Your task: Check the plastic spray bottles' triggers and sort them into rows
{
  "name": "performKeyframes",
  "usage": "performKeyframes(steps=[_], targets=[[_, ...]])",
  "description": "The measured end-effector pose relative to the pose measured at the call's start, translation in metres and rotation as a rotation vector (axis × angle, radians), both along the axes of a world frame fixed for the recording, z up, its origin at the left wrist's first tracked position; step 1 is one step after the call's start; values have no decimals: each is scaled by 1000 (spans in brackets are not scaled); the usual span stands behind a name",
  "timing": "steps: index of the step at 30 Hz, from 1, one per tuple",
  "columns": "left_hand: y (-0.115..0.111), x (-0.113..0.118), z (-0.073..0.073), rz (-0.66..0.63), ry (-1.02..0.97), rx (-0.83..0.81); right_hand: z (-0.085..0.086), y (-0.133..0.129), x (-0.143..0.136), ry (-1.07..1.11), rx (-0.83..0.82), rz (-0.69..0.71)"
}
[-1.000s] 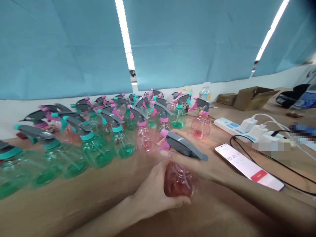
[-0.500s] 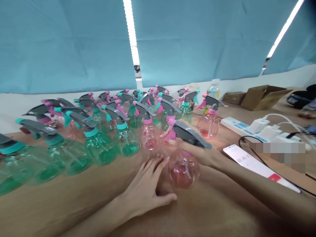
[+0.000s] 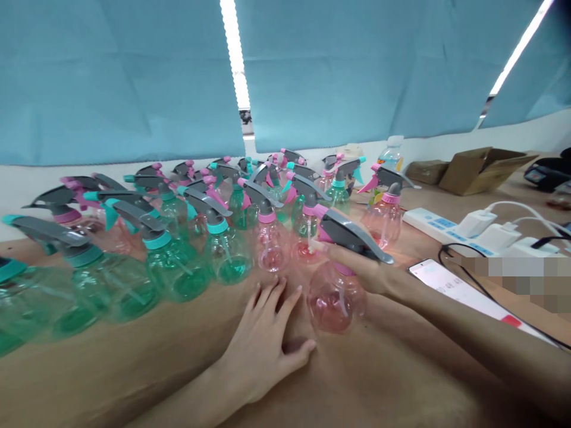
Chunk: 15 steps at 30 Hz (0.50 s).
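Note:
A clear pink spray bottle (image 3: 332, 303) with a grey and pink sprayer head stands in front of me. My right hand (image 3: 368, 273) is at its neck, just under the sprayer head, and one finger reaches past the pink trigger to the left. The head hides part of its grip. My left hand (image 3: 263, 342) lies palm down on the table left of this bottle, holding nothing, fingers apart and thumb stretched toward the bottle base. Beyond its fingertips stand another pink spray bottle (image 3: 272, 246) and a green spray bottle (image 3: 229, 255).
Several more green and pink spray bottles crowd the table's left and back, including a green one (image 3: 176, 267). To the right lie a phone (image 3: 464, 291), a white power strip (image 3: 439, 229) with plugs and cables, and an open cardboard box (image 3: 477, 172). A labelled bottle (image 3: 391, 156) stands behind.
The sprayer head of the bottle at my right hand has shifted slightly right and up, and fewer of that hand's fingers show. My left hand stays nearly still. The view has shifted slightly.

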State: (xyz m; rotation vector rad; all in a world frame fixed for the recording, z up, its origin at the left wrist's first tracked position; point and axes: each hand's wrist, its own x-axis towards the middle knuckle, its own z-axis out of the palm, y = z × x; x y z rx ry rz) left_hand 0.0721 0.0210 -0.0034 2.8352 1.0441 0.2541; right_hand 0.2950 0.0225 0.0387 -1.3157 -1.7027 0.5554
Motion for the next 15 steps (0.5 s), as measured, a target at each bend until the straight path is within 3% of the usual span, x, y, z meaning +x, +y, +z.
performKeyframes(steps=[7,11,15], targets=[[1,0,-1,-4,47,3,-3,4,6,176,3,5],[0,-1,0,-14,57,4,-4,4,7,194,-10,-46],[-1,-1,0,-16,62,2,-3,4,5,224,-13,-5]])
